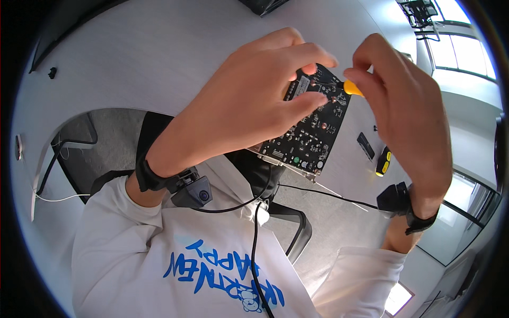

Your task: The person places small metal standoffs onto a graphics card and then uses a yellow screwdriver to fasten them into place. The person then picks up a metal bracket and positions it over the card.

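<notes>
A graphics card (313,139) sits at the near edge of the desk, its black circuit board facing up and a metal bracket along its near end. My right hand (395,100) is closed round the yellow handle of a screwdriver (352,88). The screwdriver's thin shaft points left onto the board, its tip near a screw. Over the card's left part reaches my left hand (260,87), thumb and index finger spread apart on either side of the shaft. Its thumb appears to rest on the board; the other fingers are partly hidden.
Right of the card lie a black-and-yellow tool (383,161) and a flat black bar (366,147) on the desk (154,58). A small black piece (52,72) is at far left. A black cable (328,194) crosses below the desk edge, near a chair armrest (301,233).
</notes>
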Tool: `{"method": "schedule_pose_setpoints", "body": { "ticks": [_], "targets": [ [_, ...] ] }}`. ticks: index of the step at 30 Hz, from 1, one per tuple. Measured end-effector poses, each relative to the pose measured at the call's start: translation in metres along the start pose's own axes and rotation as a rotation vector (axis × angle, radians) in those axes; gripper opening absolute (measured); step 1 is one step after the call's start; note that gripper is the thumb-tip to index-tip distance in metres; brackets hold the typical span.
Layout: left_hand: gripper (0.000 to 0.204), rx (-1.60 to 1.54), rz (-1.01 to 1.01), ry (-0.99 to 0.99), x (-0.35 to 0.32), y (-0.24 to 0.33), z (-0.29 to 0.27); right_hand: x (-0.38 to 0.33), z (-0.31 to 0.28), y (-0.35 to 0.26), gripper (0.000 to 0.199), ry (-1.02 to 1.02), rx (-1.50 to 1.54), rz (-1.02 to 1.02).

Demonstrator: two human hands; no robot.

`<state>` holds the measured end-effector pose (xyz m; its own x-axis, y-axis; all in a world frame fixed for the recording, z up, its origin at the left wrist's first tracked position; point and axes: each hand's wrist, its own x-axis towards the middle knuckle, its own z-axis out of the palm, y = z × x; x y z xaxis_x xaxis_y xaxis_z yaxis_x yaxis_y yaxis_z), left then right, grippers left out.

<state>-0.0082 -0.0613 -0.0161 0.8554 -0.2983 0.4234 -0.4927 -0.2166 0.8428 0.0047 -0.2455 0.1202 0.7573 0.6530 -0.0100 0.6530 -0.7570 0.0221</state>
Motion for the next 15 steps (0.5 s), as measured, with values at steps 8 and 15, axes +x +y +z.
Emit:
{"method": "schedule_pose_setpoints", "body": {
  "ticks": [8, 15],
  "targets": [
    [0.046, 0.076, 0.249, -0.085, 0.036, 0.008, 0.014, -0.021, 0.001, 0.003, 0.017, -0.019, 0.170, 0.043],
    [0.024, 0.078, 0.227, -0.243, 0.043, 0.013, -0.007, -0.041, -0.014, 0.034, 0.016, 0.041, 0.069, 0.033]
  ]
}}
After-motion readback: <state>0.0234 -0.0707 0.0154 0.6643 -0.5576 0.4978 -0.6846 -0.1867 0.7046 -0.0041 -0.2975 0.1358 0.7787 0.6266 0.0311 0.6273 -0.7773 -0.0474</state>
